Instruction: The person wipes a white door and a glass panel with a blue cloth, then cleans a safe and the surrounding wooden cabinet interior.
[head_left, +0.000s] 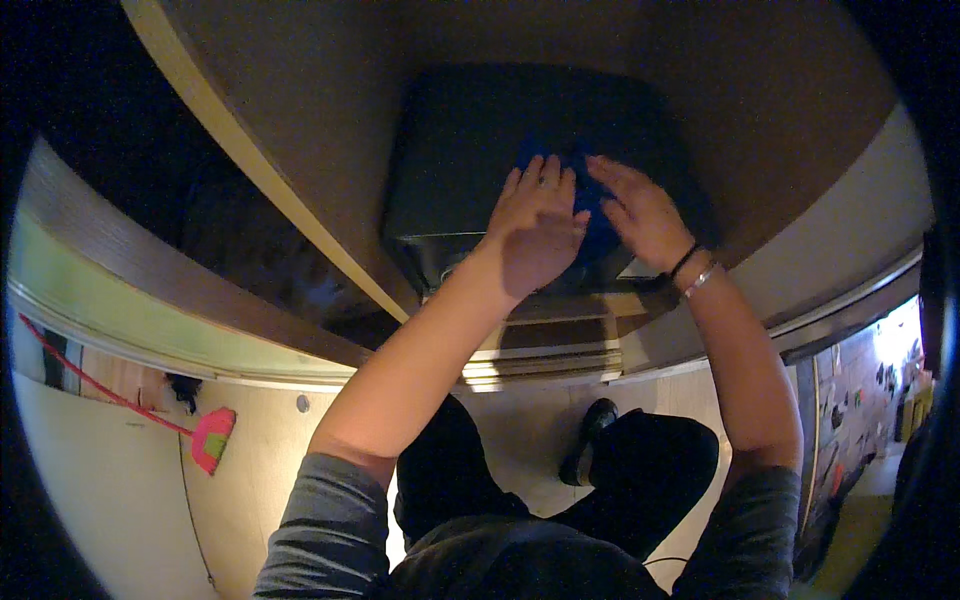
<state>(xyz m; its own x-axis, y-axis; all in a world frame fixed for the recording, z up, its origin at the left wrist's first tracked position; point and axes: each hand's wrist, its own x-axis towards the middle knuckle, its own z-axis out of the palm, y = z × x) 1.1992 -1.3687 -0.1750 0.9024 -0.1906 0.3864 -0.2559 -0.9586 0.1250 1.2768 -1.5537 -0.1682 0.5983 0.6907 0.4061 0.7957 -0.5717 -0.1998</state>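
Before me, inside a dim wooden compartment, stands a dark, box-like object (457, 165); its exact kind is hard to tell. A dark blue item, perhaps cloth, (592, 225) lies on top of it, partly hidden by my hands. My left hand (536, 225) rests palm down on the blue item, fingers slightly apart. To its right, my right hand (645, 214) is tilted with its fingertips near the same blue item, thumb apart from the fingers. Neither hand clearly grips anything. A hair tie and a bracelet circle my right wrist.
The compartment's pale wooden edge (300, 210) curves along the left. A sliding-door track (540, 364) runs below the box. On the floor at left lies a pink broom (210, 442) with a long red handle. My knees and a black shoe (592, 442) are below.
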